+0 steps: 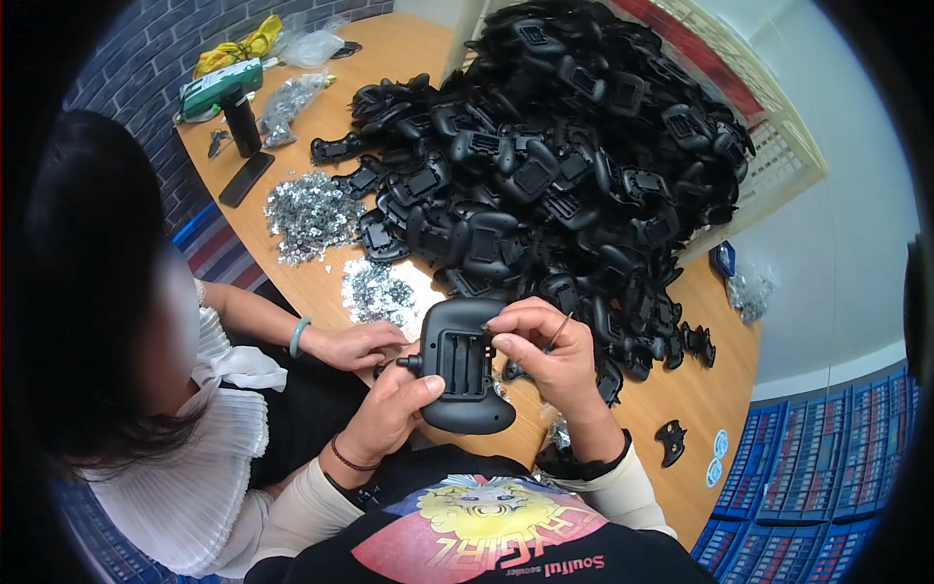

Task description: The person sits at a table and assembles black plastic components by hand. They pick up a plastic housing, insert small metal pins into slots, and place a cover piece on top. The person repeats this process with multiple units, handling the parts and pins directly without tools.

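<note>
Now, from my remote seat, I have the left hand clamped around one side of a black controller shell, thumb across its face, with the open bay turned up to the camera. The shell is held above the worktop, at its near edge. My right hand has thumb and forefinger pinched together at the bay's far right corner; whatever they grip is too small for me to make out. A thin dark tool lies across the same hand, its kind unclear.

I judge the step in hand to be seating a small metal part in the bay, since two heaps of such pieces, the farther heap and the nearer heap, sit along the worktop's left edge. The move calls, I think, for a steady left grip and a straight, light push from the right fingertips, as a tilted piece could slip out.

A co-worker's hand rests by the left edge. The big mound of black shells spreads from the far right corner to the middle.
</note>
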`<state>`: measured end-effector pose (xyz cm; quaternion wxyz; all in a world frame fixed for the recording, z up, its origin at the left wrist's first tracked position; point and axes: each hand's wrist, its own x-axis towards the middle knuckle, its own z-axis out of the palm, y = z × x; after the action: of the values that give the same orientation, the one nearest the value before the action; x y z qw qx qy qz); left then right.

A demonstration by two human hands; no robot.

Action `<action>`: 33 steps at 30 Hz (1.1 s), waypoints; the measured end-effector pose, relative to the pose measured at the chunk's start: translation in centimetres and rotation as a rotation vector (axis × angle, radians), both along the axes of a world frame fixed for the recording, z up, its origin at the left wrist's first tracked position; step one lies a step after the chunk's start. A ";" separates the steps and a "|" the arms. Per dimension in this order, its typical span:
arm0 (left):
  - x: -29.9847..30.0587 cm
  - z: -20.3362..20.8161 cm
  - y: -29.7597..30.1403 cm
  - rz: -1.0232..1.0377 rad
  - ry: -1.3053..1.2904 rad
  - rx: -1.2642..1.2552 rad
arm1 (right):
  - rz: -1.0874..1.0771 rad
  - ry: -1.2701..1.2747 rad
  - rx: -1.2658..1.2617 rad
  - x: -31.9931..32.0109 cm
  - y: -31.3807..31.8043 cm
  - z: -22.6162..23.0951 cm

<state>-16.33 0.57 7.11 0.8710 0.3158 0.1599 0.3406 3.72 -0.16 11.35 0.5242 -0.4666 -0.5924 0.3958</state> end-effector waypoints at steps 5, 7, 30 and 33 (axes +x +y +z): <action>0.3 0.2 -0.1 0.014 0.039 0.063 | -0.027 -0.192 0.114 -0.4 -0.4 0.8; 0.4 0.0 -0.1 0.016 0.056 0.092 | -0.040 -0.286 0.165 -0.5 -0.5 1.3; 3.3 -0.5 -0.1 0.263 -0.004 0.059 | -0.492 0.394 0.022 -0.5 0.5 -3.3; 3.8 -0.5 -0.2 0.220 0.044 0.024 | -0.520 0.318 0.065 -0.6 2.2 -4.6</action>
<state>-12.51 0.40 6.59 0.8207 0.3140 0.2085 0.4293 3.11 2.03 6.80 0.7088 -0.5176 -0.3758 0.2974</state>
